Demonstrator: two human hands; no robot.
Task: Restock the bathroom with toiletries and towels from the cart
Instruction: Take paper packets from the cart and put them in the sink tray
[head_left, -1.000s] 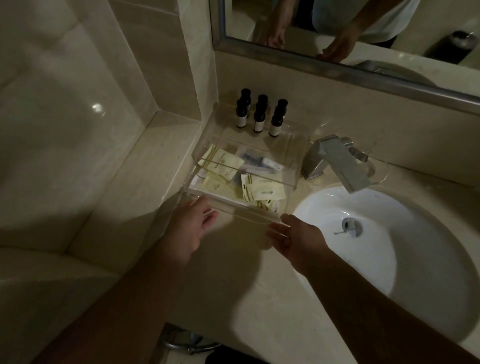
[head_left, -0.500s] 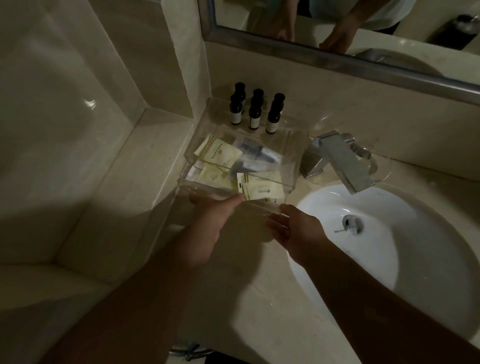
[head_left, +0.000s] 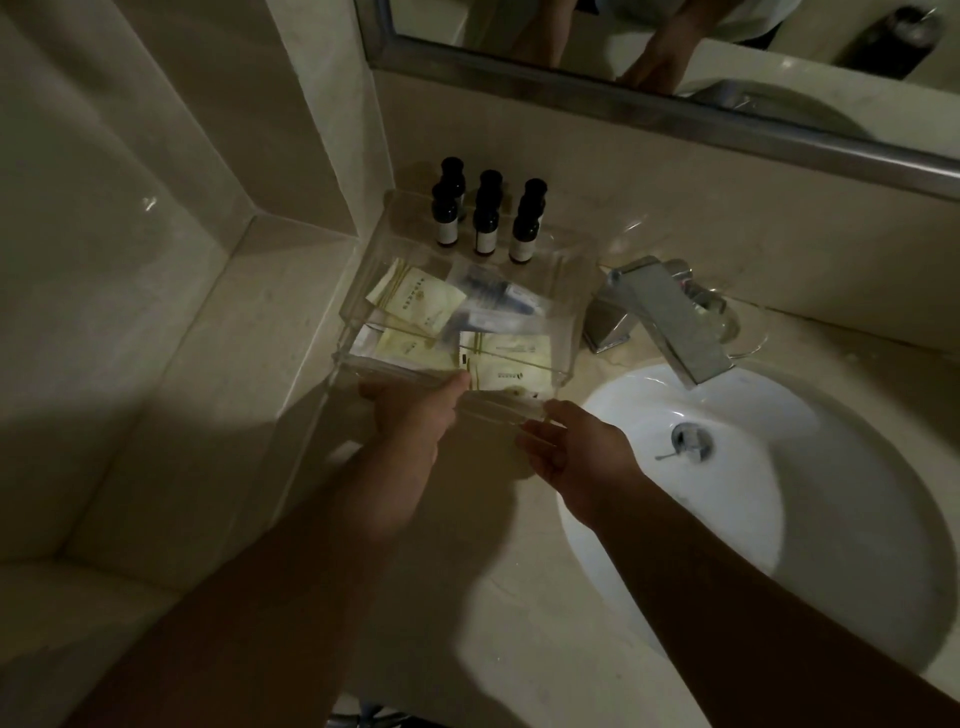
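The tray (head_left: 349, 332) sits on the counter (head_left: 467, 597), left of the sink (head_left: 810, 499), holding sachets (head_left: 511, 366) and bottles (head_left: 487, 221). The left hand (head_left: 410, 421) grips its front wall, thumb over the rim. The right hand (head_left: 584, 452) pinches its front-right edge. The tap (head_left: 670, 325) stands just right of the tray.

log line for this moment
left hand: thumb at front packet in clear tray | right hand: at tray's front corner | bottles: upright at back

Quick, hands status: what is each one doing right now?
Left hand: closed, gripping the front edge of the clear acrylic tray.
Right hand: closed, fingers curled on the tray's front right corner.
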